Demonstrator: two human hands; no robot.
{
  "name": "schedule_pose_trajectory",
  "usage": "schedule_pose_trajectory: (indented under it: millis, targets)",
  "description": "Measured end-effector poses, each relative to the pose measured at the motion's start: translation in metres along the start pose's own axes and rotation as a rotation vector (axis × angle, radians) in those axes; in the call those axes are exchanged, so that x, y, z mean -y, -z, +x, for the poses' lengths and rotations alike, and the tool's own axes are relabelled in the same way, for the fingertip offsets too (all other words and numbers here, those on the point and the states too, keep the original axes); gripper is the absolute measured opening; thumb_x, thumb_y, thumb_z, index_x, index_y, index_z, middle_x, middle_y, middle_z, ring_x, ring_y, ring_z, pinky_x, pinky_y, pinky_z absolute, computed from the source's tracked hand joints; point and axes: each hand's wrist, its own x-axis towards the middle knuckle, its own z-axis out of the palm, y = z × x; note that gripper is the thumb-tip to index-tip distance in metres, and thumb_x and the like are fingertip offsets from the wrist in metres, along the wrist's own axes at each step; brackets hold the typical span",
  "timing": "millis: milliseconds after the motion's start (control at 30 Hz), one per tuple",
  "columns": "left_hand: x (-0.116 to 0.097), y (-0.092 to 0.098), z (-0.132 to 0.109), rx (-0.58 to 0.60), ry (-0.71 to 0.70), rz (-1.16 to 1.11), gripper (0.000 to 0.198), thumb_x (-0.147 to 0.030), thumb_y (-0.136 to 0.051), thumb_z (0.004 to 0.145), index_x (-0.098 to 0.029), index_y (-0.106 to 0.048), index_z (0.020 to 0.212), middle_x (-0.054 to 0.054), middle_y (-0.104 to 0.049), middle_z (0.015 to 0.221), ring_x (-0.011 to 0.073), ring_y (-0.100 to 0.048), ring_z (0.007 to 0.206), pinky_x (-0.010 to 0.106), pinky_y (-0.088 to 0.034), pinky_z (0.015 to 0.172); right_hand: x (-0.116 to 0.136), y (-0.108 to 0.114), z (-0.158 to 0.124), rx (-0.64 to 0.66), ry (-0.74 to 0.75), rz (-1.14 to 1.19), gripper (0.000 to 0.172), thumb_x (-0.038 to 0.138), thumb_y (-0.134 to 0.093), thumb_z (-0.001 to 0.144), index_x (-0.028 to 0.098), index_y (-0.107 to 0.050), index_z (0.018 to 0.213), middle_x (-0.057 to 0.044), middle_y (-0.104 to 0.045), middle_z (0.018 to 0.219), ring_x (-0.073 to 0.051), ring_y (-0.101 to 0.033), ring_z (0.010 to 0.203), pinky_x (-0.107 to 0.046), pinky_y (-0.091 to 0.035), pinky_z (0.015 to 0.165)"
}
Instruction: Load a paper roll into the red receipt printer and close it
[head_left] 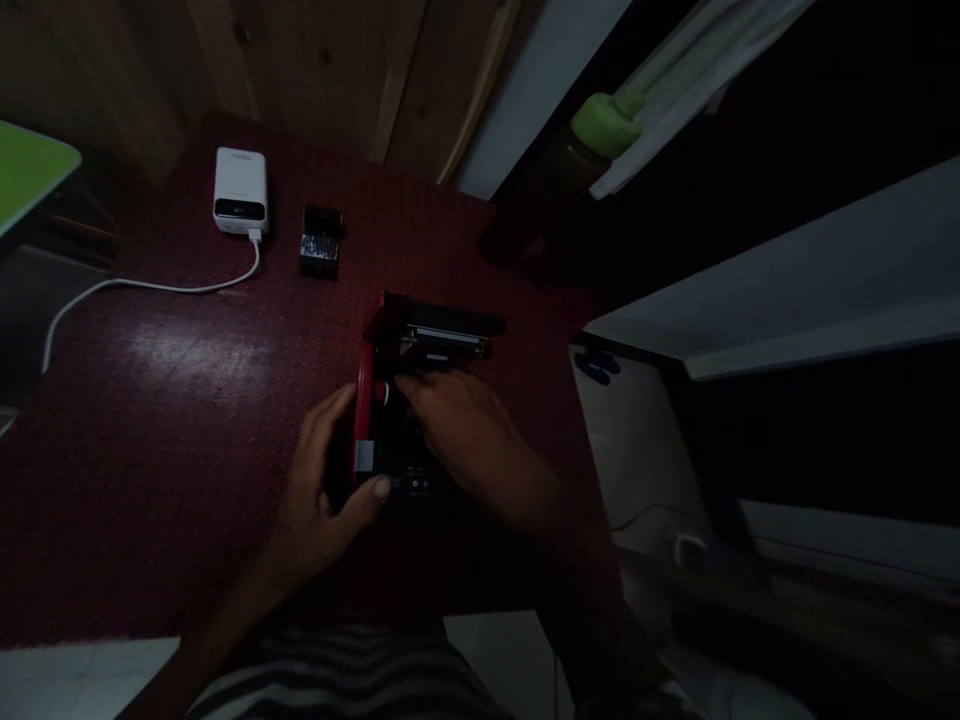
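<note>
A small red-and-black device, by its look a label printer [365, 400], stands on the table with its lid [446, 318] swung up. A metal bar shows across the inside of the raised lid. My left hand [319, 490] grips the printer's front left corner, thumb on the front edge and fingers along the red side wall. Inside the open compartment are the fingertips of my right hand [461, 425], bent together near a small red-and-white part [382, 392]. Dim light and the hand itself hide what those fingertips touch.
The dark red patterned table [187, 450] carries a white power bank [241, 190] with a white cable [180, 290] running left. Beside it lies a small black object [320, 240]. A bottle with a green cap [606, 125] stands at the back right.
</note>
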Motion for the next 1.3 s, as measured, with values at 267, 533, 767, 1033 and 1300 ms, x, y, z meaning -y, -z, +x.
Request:
schedule_pose_trajectory:
  millis: [267,533,767,1033,1300]
  targets:
    - [0.001,0.0,0.001,0.004,-0.026,0.001,0.079,-0.045,-0.077,0.105,-0.041,-0.042,0.176,0.01,-0.051,0.175,0.0377,-0.05,0.162,0.061,-0.044,0.133,-0.017,-0.012,0.013,-0.015,0.029,0.306,0.04,0.002,-0.052,0.108,0.023,-0.078,0.129,-0.01,-0.084,0.116,-0.022,-0.079,0.1,-0.032,-0.055,0.089]
    - [-0.008,0.006,0.003,0.022,0.051,-0.019,0.075,-0.05,-0.079,0.103,-0.033,-0.052,0.171,0.013,-0.055,0.172,0.0405,-0.052,0.161,0.063,-0.043,0.133,-0.042,-0.022,-0.022,-0.251,0.355,0.524,0.058,-0.002,-0.048,0.103,0.025,-0.075,0.147,-0.009,-0.083,0.139,-0.023,-0.076,0.129,-0.041,-0.063,0.11]
    - [-0.042,0.013,0.052,-0.122,0.134,-0.03,0.058,-0.057,-0.067,0.109,-0.031,-0.063,0.161,0.008,-0.064,0.167,0.0359,-0.061,0.152,0.053,-0.053,0.124,-0.038,-0.027,-0.049,-0.406,0.383,0.554,0.027,0.014,-0.062,0.112,0.023,-0.083,0.124,-0.007,-0.086,0.115,-0.023,-0.078,0.107,-0.042,-0.066,0.097]
    - [-0.066,-0.004,0.111,-0.185,-0.009,-0.141,0.038,-0.055,-0.059,0.115,-0.025,-0.082,0.118,0.003,-0.077,0.13,0.0255,-0.07,0.128,0.041,-0.052,0.116,-0.024,-0.057,-0.059,-0.767,0.316,0.302,0.027,0.008,-0.064,0.11,0.022,-0.086,0.111,-0.009,-0.084,0.105,-0.023,-0.077,0.101,-0.039,-0.066,0.09]
    - [-0.049,-0.005,0.057,-0.175,0.199,-0.165,0.046,-0.041,-0.084,0.094,-0.028,-0.074,0.137,0.009,-0.067,0.162,0.0347,-0.063,0.153,0.048,-0.055,0.123,0.006,-0.079,-0.08,-0.945,0.119,0.034,0.025,0.008,-0.072,0.106,0.028,-0.084,0.116,-0.006,-0.088,0.129,-0.024,-0.08,0.125,-0.04,-0.067,0.101]
